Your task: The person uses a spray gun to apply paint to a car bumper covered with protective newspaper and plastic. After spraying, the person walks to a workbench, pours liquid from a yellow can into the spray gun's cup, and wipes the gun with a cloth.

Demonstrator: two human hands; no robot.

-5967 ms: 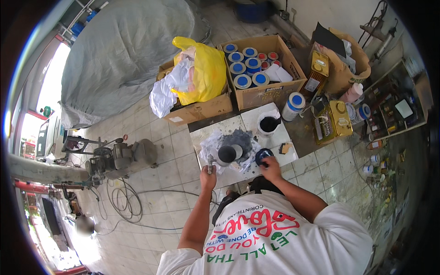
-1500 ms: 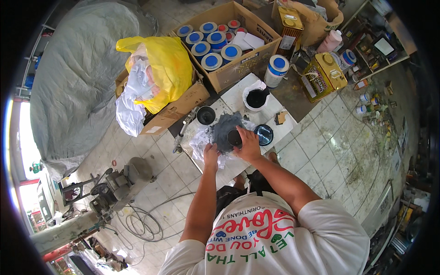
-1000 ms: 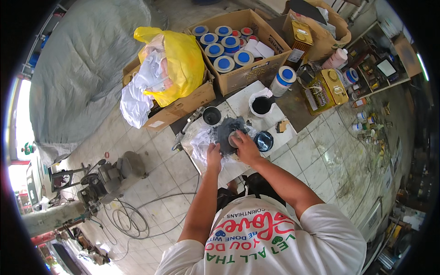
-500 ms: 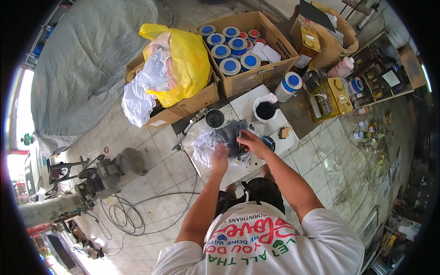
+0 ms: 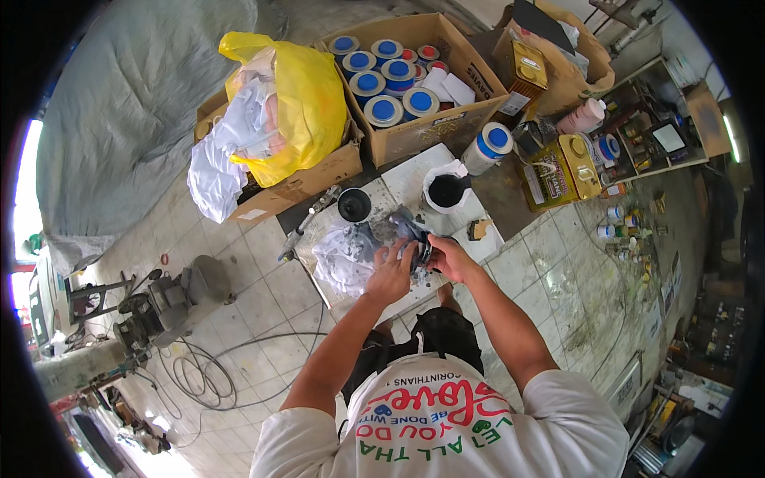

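Where the left hand [image 5: 389,272] and the right hand [image 5: 452,260] met over the near part of the bench [image 5: 409,177], a dark round piece [image 5: 423,251] was held, just right of a crumpled white cloth [image 5: 343,259]. The right fingers were closed on its right side; the left fingers were bent and slightly parted at its left, though whether they gripped or merely steadied it could not be told. The piece was probably light and stiff, its pale glint suggesting a smooth surface, slippery if wet; opposite sides of the rim would likely have offered the surest hold. The cloth appeared soft and limp, best gathered in a bunch. Much of the piece was covered, so that its full outline and underside were hidden, and its edge was hard to part from the dark-stained material [image 5: 386,231] beside it. Farther off, a black cup [image 5: 354,205] stood near a metal tool [image 5: 310,222], apparently a spray gun, whose details were too small to make out; a white tub [image 5: 455,168] held something black of uncertain depth. Beyond the bench, the lower parts of the blue-lidded cans [image 5: 398,69] were concealed by their carton [image 5: 446,131].
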